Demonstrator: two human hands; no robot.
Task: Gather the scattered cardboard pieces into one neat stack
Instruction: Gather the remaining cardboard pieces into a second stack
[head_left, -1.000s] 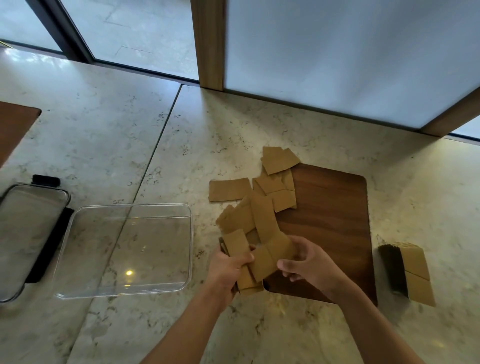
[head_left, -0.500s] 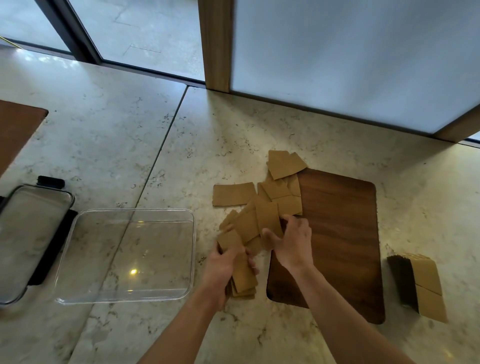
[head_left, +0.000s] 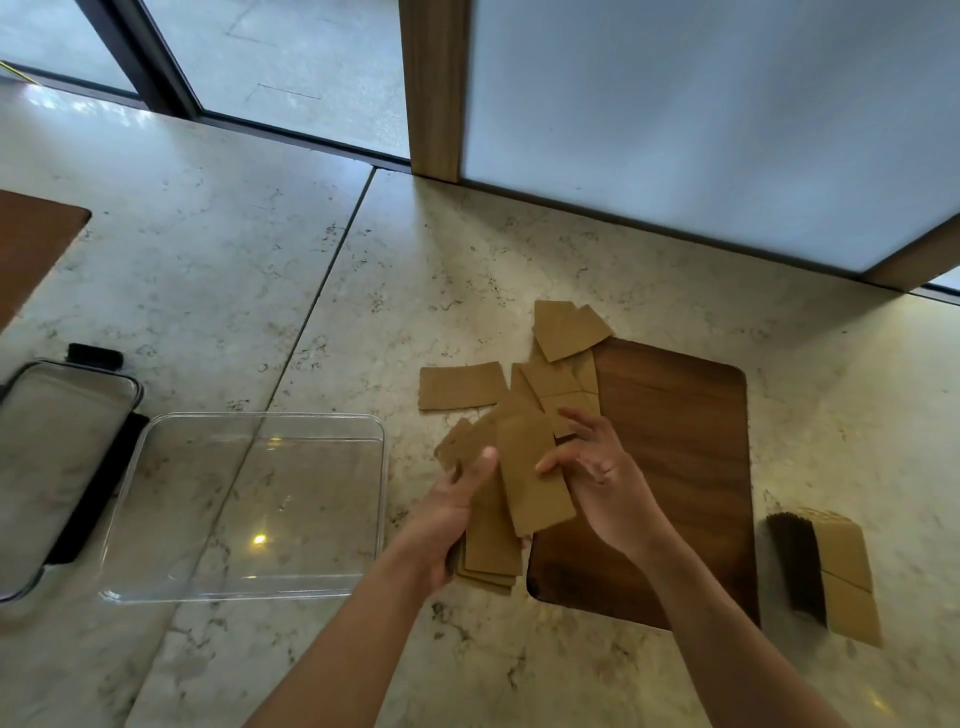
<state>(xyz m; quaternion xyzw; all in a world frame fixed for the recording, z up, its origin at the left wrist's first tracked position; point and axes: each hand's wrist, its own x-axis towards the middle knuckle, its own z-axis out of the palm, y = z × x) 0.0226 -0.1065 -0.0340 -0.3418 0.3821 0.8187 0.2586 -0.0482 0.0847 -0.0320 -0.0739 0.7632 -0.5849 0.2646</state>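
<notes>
My left hand (head_left: 451, 512) grips a small stack of tan rectangular cardboard pieces (head_left: 491, 545), thumb laid over the top and fingers curled underneath, just off the near left corner of the dark brown wooden board (head_left: 675, 467). My right hand (head_left: 597, 470) pinches one long tan cardboard strip (head_left: 532, 467) at its right edge, thumb on top, the other fingers spread loosely above; that strip lies tilted across the top of the held stack.

Beyond my hands, loose tan cardboard pieces (head_left: 563, 384) sit overlapping on the pale marble counter (head_left: 260, 260) and the far left edge of the board. One flat piece (head_left: 460, 385) lies apart to the left, and a pair of overlapping ones (head_left: 569, 328) lies farthest out.

Left of the stack, a clear square plastic container (head_left: 244, 506) sits next to a clear lid with black clips (head_left: 57, 467). At far right, a separate block of stacked cardboard (head_left: 826, 571) rests on the counter beside the board.
</notes>
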